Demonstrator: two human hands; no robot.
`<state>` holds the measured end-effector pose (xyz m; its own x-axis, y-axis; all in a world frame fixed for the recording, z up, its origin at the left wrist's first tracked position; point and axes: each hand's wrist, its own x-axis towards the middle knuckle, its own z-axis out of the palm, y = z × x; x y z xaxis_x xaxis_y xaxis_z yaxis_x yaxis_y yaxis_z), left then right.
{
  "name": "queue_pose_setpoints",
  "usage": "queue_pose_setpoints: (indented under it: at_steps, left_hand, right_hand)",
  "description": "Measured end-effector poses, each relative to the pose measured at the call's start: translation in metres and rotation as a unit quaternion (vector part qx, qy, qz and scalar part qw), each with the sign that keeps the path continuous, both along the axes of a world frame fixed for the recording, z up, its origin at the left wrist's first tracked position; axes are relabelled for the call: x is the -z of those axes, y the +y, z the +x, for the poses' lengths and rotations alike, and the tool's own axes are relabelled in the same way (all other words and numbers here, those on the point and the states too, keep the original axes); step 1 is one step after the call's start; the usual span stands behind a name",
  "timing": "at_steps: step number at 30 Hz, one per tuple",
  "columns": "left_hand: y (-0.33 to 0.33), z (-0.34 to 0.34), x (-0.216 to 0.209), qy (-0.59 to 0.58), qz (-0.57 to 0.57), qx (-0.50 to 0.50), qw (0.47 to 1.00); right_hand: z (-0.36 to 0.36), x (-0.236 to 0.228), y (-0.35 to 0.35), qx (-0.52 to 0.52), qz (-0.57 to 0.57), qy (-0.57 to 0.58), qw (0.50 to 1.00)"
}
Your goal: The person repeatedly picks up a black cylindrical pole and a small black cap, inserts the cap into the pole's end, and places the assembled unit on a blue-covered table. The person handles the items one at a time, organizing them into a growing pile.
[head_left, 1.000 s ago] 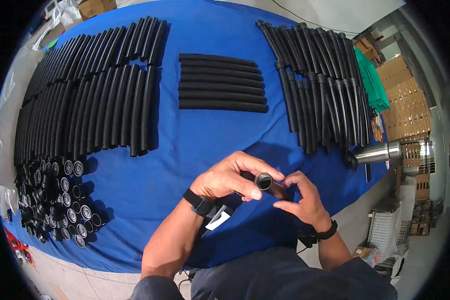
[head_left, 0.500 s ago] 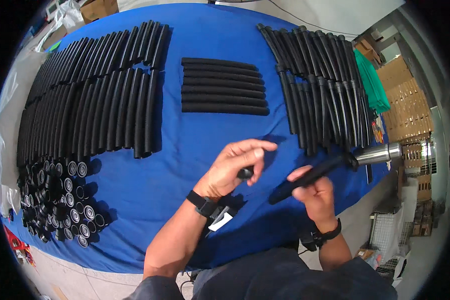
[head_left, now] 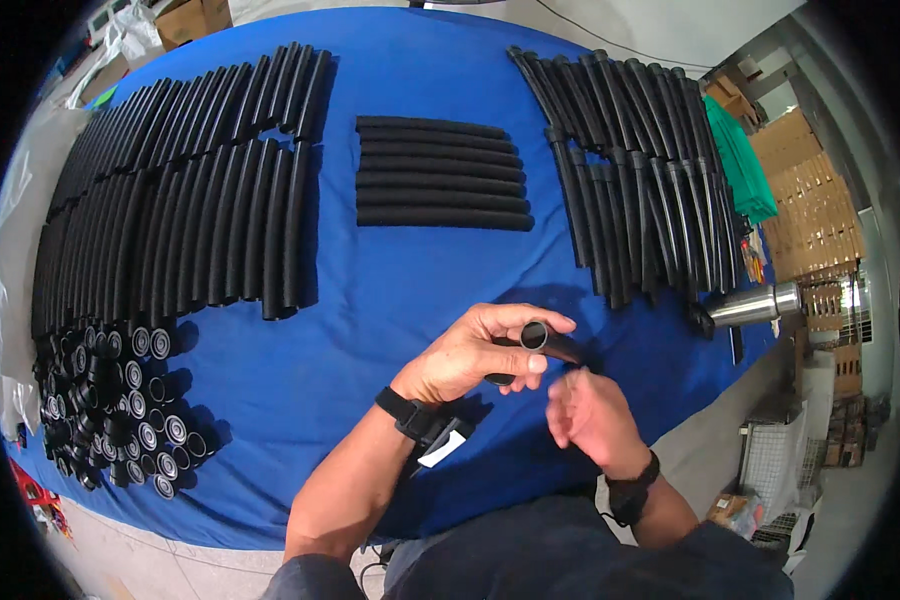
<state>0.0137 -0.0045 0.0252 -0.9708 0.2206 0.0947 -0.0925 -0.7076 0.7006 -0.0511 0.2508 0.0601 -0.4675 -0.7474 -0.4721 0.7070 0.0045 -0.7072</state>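
Note:
My left hand (head_left: 470,355) is closed around a black tube (head_left: 562,347) near its open round end, which faces up toward me. The tube's far part runs back to the right and is partly hidden. A small dark cap (head_left: 500,379) shows under the fingers of the same hand. Just below the tube, my right hand (head_left: 598,425) is slightly blurred, its fingers loosely bent and apart, with nothing seen in them. Both hands are above the blue cloth (head_left: 300,410) covering the table.
Two rows of black tubes (head_left: 170,230) fill the left side, with a heap of black caps (head_left: 120,410) before them. Several tubes (head_left: 440,180) lie crosswise at the middle. Capped tubes (head_left: 630,170) lie at the right, near a metal cylinder (head_left: 755,306) and green cloth (head_left: 738,160).
The tube has passed from my right hand to my left, its open end now turned toward me. My right hand has let go and moved down and slightly left.

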Motion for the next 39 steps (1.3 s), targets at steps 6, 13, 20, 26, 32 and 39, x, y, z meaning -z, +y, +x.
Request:
queue_pose_setpoints:
  at_steps: [6, 13, 20, 26, 32, 39]
  left_hand:
    - [0.0, 0.002, -0.004, -0.001, 0.023, 0.005, 1.0]
    - [-0.005, 0.0, -0.005, 0.025, 0.06, 0.023, 0.998]
    - [-0.004, 0.0, -0.004, 0.024, 0.068, 0.024, 0.997]
    - [-0.002, -0.003, 0.003, 0.002, 0.058, -0.039, 0.998]
    - [-0.007, -0.014, 0.02, -0.06, 0.323, -0.18, 0.927]
    - [-0.006, -0.013, 0.021, -0.041, 0.339, -0.133, 0.93]
  right_hand:
    - [-0.015, -0.021, -0.029, -0.017, 0.223, 0.773, 0.594]
    - [-0.031, -0.002, -0.01, -0.081, 0.229, 0.581, 0.777]
    - [-0.017, 0.0, -0.012, -0.1, 0.24, 0.621, 0.739]
    - [-0.015, -0.003, -0.003, -0.135, 0.191, 0.466, 0.853]
    - [-0.015, -0.015, -0.001, -0.093, 0.237, 0.323, 0.912]
    - [-0.006, -0.021, -0.007, -0.15, 0.38, 0.425, 0.808]
